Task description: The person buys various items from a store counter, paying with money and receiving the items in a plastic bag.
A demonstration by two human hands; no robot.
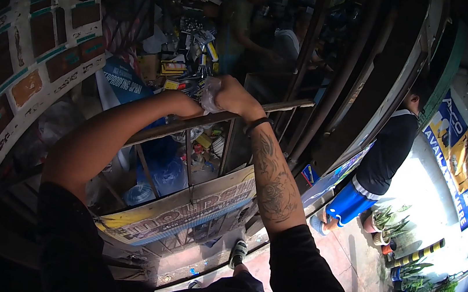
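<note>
My right hand [236, 98] is closed around a crumpled clear plastic bag [211, 95], just above the wooden rail of a metal-barred counter [190, 122]. A dark band circles that wrist. Close beside the bag, my left hand [188, 107] reaches over the same rail, its fingers hidden behind the rail and the bag. Both forearms rest on or lie just over the rail. What the bag contains, if anything, I cannot make out.
Shelves of small packaged goods [191, 41] fill the dim shop behind the bars, where two people are partly visible. A person in a black shirt [388, 147] stands to the right. Potted plants [382, 222] and striped posts [416, 253] line the bright pavement.
</note>
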